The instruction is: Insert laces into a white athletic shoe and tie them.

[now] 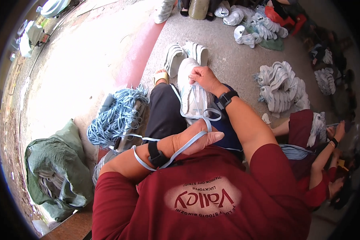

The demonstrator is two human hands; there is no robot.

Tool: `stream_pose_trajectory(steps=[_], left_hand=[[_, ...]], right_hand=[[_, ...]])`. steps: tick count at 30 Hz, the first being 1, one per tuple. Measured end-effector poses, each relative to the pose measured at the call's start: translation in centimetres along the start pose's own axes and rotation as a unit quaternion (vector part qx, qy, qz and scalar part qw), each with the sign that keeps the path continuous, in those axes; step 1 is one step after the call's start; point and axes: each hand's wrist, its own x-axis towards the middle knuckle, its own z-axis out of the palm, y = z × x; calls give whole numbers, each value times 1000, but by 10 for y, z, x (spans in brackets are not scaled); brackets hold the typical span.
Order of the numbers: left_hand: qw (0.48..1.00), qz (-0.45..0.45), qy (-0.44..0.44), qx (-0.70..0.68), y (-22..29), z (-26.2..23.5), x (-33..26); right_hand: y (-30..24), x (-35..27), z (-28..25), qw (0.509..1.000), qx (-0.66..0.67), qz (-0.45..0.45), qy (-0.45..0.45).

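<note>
A white sneaker [191,94] rests on my lap, toe pointing away from me. My right hand [204,78] grips its upper near the lacing area. My left hand [196,140] is closed on a pale blue shoelace [176,154] that runs from the shoe, loops by my left wrist and trails toward my left side. Both wrists wear dark bands.
A heap of pale blue laces [116,118] lies at my left knee. A green sack [58,168] sits further left. White shoes [186,54] lie ahead, and more piles [282,88] to the right. Another person in red [320,168] sits at my right.
</note>
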Motion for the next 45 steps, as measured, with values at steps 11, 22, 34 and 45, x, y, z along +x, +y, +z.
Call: stream_pose_trajectory(steps=[11, 22, 34, 45], left_hand=[[931, 221, 84, 278, 21, 3, 6], [913, 195, 76, 349, 33, 14, 4], [918, 234, -16, 321, 79, 21, -3], [922, 240, -3, 304, 96, 21, -6]], right_hand=[[-10, -44, -6, 980, 187, -33, 56], [-25, -105, 11, 978, -87, -121, 147], [-80, -109, 2, 975, -22, -220, 9], [-64, -134, 5, 993, -57, -4, 107]])
